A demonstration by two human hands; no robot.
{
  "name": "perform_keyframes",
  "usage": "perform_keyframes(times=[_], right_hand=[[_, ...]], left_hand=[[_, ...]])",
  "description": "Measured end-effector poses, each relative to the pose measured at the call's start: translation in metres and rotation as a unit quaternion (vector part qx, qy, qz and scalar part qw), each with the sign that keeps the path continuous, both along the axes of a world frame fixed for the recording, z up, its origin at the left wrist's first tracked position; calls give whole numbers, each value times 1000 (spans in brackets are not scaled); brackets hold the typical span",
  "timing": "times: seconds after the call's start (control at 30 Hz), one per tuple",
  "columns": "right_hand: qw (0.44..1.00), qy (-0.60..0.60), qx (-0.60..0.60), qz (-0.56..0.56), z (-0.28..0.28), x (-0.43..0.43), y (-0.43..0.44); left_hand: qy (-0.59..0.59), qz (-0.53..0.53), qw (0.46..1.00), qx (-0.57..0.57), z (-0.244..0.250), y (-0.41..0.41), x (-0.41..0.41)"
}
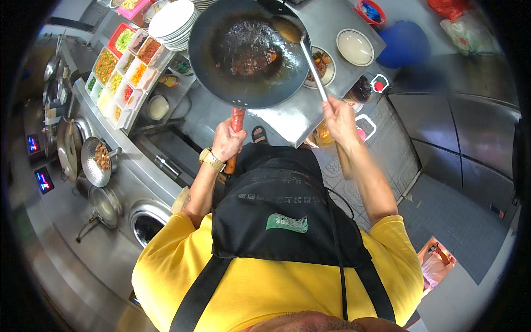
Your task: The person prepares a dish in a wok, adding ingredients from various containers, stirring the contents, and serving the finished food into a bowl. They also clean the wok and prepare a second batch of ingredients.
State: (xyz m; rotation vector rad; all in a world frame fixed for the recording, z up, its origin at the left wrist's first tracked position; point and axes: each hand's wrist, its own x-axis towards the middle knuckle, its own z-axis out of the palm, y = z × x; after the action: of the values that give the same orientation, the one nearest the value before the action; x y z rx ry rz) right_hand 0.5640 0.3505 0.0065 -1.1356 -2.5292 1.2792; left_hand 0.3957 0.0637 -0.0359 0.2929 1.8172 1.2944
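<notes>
My left hand [229, 140] grips the red handle [237, 119] of a large dark wok [215, 83], held over the steel table's corner. Dark sauce with bits of food [253, 64] lies in the wok. In my right hand [341, 120] is the long shaft of a metal ladle [314, 72], whose wooden handle end runs down beside my forearm. The ladle's bowl rests inside the wok at its right side. Partly hidden by the wok and ladle, a plate holding food [325, 66] stands on the table. A second oval plate [355, 47] with a pale inside is to its right.
On the left are white tubs of chopped ingredients [108, 66], a stack of white plates [172, 25] and a perforated strainer [96, 162] holding brown pieces. The steel table [290, 120] has a corner near my legs. Bottles [360, 89] stand by its right edge, with a blue container [404, 43] beyond.
</notes>
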Motion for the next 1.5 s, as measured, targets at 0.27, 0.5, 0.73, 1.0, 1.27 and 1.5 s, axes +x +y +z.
perform_keyframes(times=[0.27,0.5,0.73,1.0,1.27,1.5], right_hand=[[883,15,-454,-115,13,-14,-40],[558,86,-822,-66,30,-12,-65],[584,93,-802,-83,24,-13,-35],[898,30,-423,-118,6,-34,-29],[775,26,-628,-60,28,-43,-76],[519,85,-850,-26,44,-32,-64]], left_hand=[[175,9,984,-38,-35,24,-3],[163,6,986,-29,-45,21,-2],[-2,42,999,-19,0,1,-2],[182,39,977,-107,-4,-7,5],[230,36,961,-146,6,5,5],[191,40,968,-155,7,-2,-2]])
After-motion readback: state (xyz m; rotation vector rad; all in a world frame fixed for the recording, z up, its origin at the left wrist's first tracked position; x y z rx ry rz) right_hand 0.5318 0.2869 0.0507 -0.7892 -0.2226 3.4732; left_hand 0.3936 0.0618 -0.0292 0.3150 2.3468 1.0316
